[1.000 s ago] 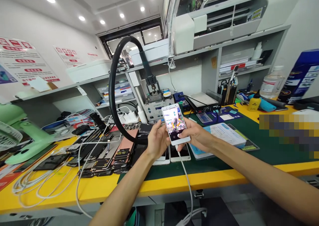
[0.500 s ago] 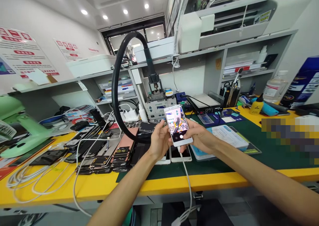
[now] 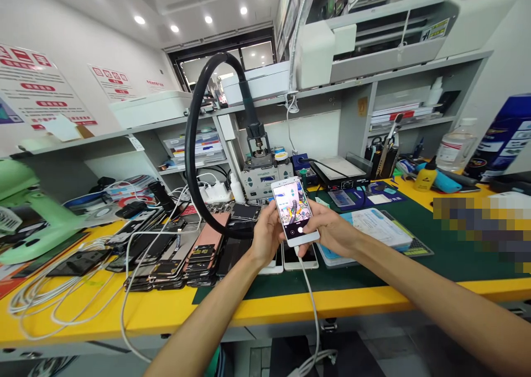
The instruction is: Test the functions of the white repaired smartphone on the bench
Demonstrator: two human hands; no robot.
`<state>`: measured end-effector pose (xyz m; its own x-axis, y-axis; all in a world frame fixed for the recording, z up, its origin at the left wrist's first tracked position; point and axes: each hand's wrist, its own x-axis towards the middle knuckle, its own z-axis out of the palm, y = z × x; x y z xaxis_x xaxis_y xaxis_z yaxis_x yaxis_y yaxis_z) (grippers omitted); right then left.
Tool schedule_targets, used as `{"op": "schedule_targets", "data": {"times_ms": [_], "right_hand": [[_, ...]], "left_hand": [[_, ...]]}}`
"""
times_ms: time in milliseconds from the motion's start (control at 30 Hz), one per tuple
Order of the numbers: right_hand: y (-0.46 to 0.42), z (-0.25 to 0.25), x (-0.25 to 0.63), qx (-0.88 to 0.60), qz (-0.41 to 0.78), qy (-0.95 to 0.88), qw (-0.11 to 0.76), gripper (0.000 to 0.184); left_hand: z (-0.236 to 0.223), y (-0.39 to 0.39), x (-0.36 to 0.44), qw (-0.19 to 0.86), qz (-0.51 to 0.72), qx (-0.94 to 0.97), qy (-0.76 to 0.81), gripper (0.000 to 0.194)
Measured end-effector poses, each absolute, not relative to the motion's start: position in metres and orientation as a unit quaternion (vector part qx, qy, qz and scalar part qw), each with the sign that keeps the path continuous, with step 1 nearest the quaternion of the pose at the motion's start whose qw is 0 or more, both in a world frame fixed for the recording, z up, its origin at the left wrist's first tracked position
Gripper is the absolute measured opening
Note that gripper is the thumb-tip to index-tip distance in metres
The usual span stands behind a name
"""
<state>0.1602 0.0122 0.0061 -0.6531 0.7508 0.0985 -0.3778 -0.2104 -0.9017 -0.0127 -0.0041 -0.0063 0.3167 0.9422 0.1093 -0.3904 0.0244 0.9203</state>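
A white smartphone (image 3: 293, 208) is held upright and tilted between both hands above the green mat. Its lit screen shows a camera view of the bench. My left hand (image 3: 265, 234) grips the phone's left edge with its fingers closed. My right hand (image 3: 329, 227) is closed round the right side, its thumb on the lower screen near the shutter button. A white cable (image 3: 309, 294) is plugged into the phone's bottom end and hangs over the table edge. Beneath the hands, another white phone (image 3: 299, 261) lies on the green mat (image 3: 360, 274), partly hidden.
Stacked phone parts (image 3: 203, 255) and coiled white cables (image 3: 45, 288) cover the left bench. A black hose (image 3: 193, 144) arches over a grey station (image 3: 259, 183). To the right lie a plastic box (image 3: 373, 227), a yellow bottle (image 3: 426, 176) and a clear bottle (image 3: 456, 144).
The phone has shifted very slightly left and down in view, still in both hands. The scene on its screen has shifted a little. Nothing was taken up or let go.
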Motion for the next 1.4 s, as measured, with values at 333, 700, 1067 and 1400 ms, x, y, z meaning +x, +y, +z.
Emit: {"op": "schedule_targets", "data": {"times_ms": [333,700,1067,1400], "right_hand": [[0.012,0.007,0.16,-0.19,0.76,-0.498,0.372,0.071],[0.013,0.008,0.159,-0.191,0.798,-0.429,0.378,0.049],[0.014,0.009,0.156,-0.202,0.799,-0.435,0.364,0.046],[0.024,0.01,0.161,-0.221,0.81,-0.449,0.306,0.048]], "left_hand": [[-0.007,-0.005,-0.013,0.647,0.521,0.464,0.308,0.045],[-0.005,-0.011,-0.004,0.644,0.475,0.495,0.339,0.055],[-0.005,-0.011,-0.002,0.663,0.476,0.467,0.341,0.057],[-0.001,-0.009,-0.012,0.766,0.438,0.346,0.319,0.05]]}}
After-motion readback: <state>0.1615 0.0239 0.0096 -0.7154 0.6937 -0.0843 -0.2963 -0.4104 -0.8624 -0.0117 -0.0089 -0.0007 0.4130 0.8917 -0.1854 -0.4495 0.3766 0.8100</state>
